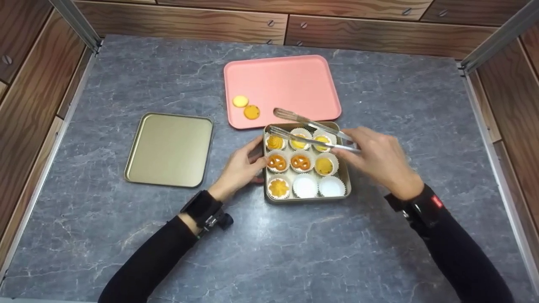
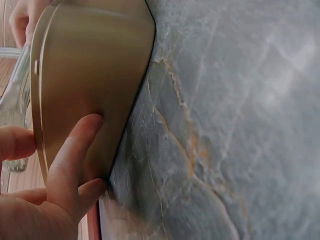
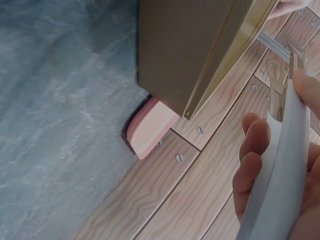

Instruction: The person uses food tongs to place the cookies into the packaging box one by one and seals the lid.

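My right hand point(image 1: 374, 158) grips a pair of metal tongs point(image 1: 313, 142) with white handles point(image 3: 282, 165). Their arms are spread apart, one tip over the tray edge, the other above a swirled cookie point(image 1: 275, 142); nothing is between them. Below stands a gold square tin point(image 1: 349, 176) with white paper cups. Several cups hold cookies, among them two pretzel shapes point(image 1: 300, 162) and a flower shape point(image 1: 278, 187); two front cups point(image 1: 331, 186) are bare. My left hand point(image 1: 238, 166) rests on the tin's left side, fingertips point(image 2: 90, 125) against the wall and thumb at the rim.
Behind the tin lies a pink tray point(image 1: 286, 84), with a pale yellow round cookie point(image 1: 240, 101) and a darker round cookie point(image 1: 252, 112) at its front left. The tin's gold lid point(image 1: 170, 149) lies on the left. Wood-patterned walls point(image 1: 210, 23) edge the grey marbled tabletop point(image 1: 269, 252).
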Demonstrator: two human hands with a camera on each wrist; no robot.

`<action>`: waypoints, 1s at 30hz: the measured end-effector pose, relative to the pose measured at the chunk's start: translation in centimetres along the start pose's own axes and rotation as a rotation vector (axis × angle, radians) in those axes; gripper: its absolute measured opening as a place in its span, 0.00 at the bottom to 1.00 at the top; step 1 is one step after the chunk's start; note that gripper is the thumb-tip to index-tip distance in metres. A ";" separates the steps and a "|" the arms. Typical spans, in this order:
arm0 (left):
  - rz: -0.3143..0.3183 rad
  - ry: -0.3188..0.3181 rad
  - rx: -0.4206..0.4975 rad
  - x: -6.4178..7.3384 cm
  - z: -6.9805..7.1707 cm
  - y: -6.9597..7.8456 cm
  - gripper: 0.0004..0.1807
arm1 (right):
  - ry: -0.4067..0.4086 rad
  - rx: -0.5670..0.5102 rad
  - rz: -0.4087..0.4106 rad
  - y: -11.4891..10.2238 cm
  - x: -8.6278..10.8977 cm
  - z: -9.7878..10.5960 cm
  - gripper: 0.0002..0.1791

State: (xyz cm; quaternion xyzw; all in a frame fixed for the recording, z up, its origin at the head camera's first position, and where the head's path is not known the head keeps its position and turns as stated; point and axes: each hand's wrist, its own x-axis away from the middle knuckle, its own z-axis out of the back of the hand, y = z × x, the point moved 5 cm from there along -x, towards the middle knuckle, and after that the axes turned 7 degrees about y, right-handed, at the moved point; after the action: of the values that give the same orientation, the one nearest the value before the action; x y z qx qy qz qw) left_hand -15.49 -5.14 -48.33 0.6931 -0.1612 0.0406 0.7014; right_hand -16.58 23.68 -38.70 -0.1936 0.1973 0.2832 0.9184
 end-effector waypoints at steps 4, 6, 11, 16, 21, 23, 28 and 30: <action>0.009 -0.009 -0.021 0.1 0.0 0.1 0.42 | 0.002 0.010 -0.011 0.2 -1.4 -0.7 0.26; 0.013 -0.009 -0.043 0.1 -0.1 0.0 0.42 | -0.007 0.021 -0.020 0.2 -2.1 -1.2 0.25; -0.014 0.002 -0.086 0.0 -0.1 0.3 0.41 | -0.064 0.093 -0.059 0.4 -4.0 -2.5 0.24; -0.021 0.005 -0.087 -0.2 -0.2 0.5 0.41 | -0.139 0.129 -0.087 0.1 -6.1 -3.5 0.23; -0.040 0.031 -0.125 -0.7 -0.4 0.7 0.40 | -0.156 0.138 -0.058 -0.5 -8.0 -4.2 0.22; -0.041 0.035 -0.124 -1.0 -0.5 0.9 0.40 | -0.166 0.157 -0.042 -0.8 -8.7 -4.4 0.22; -0.021 0.036 -0.127 -1.6 -0.5 1.1 0.40 | -0.237 0.223 -0.036 -1.5 -10.4 -5.1 0.25; -0.017 0.038 -0.137 -1.7 -0.6 1.2 0.40 | -0.274 0.246 -0.042 -1.8 -10.9 -5.3 0.25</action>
State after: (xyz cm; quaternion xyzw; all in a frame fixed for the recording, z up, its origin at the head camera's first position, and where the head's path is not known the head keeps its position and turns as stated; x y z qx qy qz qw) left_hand -17.37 -4.24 -47.65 0.6438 -0.1442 0.0367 0.7506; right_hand -25.18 15.00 -37.57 -0.0436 0.0994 0.2617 0.9590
